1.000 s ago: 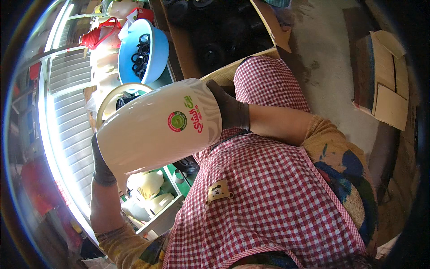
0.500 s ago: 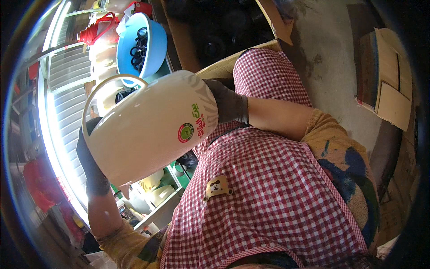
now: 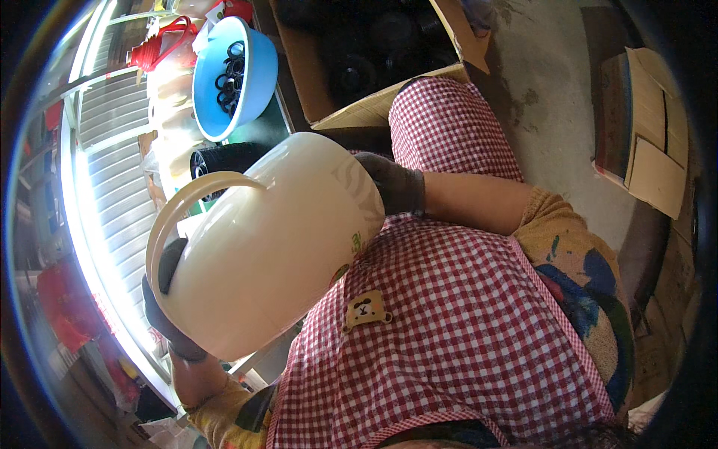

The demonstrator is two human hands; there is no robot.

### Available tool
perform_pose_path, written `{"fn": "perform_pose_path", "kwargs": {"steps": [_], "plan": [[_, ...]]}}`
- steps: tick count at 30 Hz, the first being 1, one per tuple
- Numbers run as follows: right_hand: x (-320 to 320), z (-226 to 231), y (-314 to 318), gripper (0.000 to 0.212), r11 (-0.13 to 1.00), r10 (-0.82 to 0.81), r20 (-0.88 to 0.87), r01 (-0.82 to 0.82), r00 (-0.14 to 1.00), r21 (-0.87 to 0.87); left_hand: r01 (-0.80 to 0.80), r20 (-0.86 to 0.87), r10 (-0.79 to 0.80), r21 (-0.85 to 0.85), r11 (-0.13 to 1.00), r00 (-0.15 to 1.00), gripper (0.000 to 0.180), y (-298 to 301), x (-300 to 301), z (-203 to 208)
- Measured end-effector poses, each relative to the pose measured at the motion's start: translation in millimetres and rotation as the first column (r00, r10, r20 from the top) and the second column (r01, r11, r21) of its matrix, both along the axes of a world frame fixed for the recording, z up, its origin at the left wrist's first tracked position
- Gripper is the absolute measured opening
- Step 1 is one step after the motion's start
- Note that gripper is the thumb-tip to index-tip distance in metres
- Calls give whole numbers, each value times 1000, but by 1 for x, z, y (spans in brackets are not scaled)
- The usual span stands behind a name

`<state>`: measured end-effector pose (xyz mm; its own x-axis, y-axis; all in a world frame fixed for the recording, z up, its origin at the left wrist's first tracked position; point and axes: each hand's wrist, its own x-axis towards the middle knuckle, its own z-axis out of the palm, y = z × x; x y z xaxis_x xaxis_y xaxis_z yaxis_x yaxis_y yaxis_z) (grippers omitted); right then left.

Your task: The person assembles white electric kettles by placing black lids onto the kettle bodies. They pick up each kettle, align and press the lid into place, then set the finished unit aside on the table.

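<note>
A glossy cream plastic jug body (image 3: 269,239) with a curved side handle (image 3: 187,196) lies tilted between my hands, above my lap. My left hand (image 3: 170,307), in a dark glove, grips its lower-left end near the foot of the handle. At the other end, my gloved right hand (image 3: 393,185) presses against the rim or base; its fingertips are hidden behind the jug. Part of a coloured print shows on the side turned toward me. Just beyond the handle lies a black ribbed cylinder (image 3: 232,159) on the bench.
A blue basin (image 3: 258,82) with black rings (image 3: 230,78) stands on the green bench. Beyond my knee is an open cardboard box (image 3: 359,112) of dark round parts. A red-topped vessel (image 3: 161,49) stands far left, near a bright tube light (image 3: 93,224). Another carton (image 3: 658,135) sits at right.
The jug has come slightly down and to the right and rolled, so its print has turned mostly out of sight. Both hands moved with it, and the black cylinder now shows more.
</note>
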<state>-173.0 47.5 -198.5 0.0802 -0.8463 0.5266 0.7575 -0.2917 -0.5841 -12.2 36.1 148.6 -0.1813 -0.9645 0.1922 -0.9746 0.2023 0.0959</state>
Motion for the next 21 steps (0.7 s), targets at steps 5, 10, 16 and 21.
{"fn": "perform_pose_path", "kwargs": {"steps": [5,10,16,21], "plan": [[8,9,0,46,976,-202,-166,184,965,-117,422,-306,-369,127,898,877,42,-2,80,2],[12,14,1,46,840,-521,-340,397,783,-370,655,113,-678,183,733,727,50,16,16,21],[13,13,-5,47,723,-676,-357,484,645,-493,769,402,-781,238,593,478,42,21,-6,13],[14,4,-10,45,892,-431,-279,359,858,-275,887,424,-876,278,368,231,35,15,-10,22]]}}
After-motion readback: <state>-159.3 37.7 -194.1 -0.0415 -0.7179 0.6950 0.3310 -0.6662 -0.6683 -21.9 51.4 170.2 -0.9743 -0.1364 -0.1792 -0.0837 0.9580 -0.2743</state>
